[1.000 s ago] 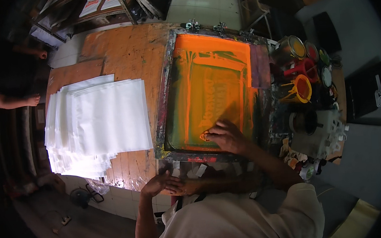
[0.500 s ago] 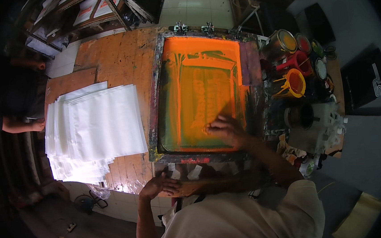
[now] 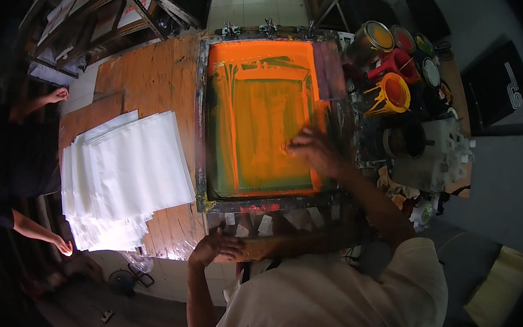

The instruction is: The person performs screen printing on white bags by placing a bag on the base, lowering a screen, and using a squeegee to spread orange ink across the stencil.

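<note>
A screen-printing frame (image 3: 198, 125) lies flat on the wooden table, its mesh (image 3: 266, 138) streaked with orange ink over green. Above the right part of the mesh is my right hand (image 3: 317, 153), its fingers bent together at an orange-stained tip. Whatever they pinch is too small and blurred to name, and whether they touch the mesh cannot be told. My left hand (image 3: 219, 247) rests on the table's near edge, fingers spread and holding nothing. Thick orange ink (image 3: 265, 49) lies along the frame's far end.
A stack of white sheets (image 3: 133, 167) lies left of the frame. Clamps (image 3: 269, 26) line its far edge. Ink cans (image 3: 380, 37) and a yellow-rimmed ink pot (image 3: 396, 91) crowd the right side. A person in dark clothes (image 3: 14, 146) stands at the left.
My right hand has moved away from me and slightly right over the mesh. My left hand stays at the table edge. The other person's lower hand has moved nearer; the whole view has shifted slightly.
</note>
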Available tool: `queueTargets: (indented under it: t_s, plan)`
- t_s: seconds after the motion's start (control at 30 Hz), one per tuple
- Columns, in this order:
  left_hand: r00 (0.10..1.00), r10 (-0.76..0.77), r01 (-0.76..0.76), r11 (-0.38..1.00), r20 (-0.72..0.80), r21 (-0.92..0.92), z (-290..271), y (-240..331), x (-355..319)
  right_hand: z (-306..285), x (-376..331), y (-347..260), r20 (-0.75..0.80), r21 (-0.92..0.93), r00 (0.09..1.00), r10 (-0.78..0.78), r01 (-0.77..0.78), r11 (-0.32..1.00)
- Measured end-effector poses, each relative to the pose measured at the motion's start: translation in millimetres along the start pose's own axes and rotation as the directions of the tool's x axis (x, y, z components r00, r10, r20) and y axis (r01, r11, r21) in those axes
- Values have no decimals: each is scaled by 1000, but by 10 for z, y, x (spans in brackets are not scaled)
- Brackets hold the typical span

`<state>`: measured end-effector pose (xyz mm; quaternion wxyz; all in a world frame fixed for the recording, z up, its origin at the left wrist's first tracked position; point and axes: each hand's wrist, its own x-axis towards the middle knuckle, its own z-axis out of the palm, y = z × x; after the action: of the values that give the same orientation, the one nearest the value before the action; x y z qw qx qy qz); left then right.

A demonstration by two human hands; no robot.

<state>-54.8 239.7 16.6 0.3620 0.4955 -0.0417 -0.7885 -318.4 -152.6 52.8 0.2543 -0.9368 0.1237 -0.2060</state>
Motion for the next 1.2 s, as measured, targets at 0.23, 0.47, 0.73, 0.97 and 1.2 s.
queueTargets:
  t_s: [0.23,0.47,0.73,0.97,1.2]
  plan:
    - [992,-108,112,991,61,-79,-116,-27,56,134,-131,-215,17,-142,990,140,-136,981]
    - [997,-59,58,998,-40,-6,-70,-35,41,308,-218,-574,-51,-130,992,120,-125,984]
    - [993,-45,49,998,112,-29,-127,-45,15,702,477,-621,-25,-136,998,53,-56,989]
    - [986,-32,47,995,163,-86,-148,-37,35,766,344,-909,156,-70,987,-31,42,997]
    - [981,-72,90,991,181,-96,-186,-66,44,723,1049,51,-124,-204,987,102,-126,971]
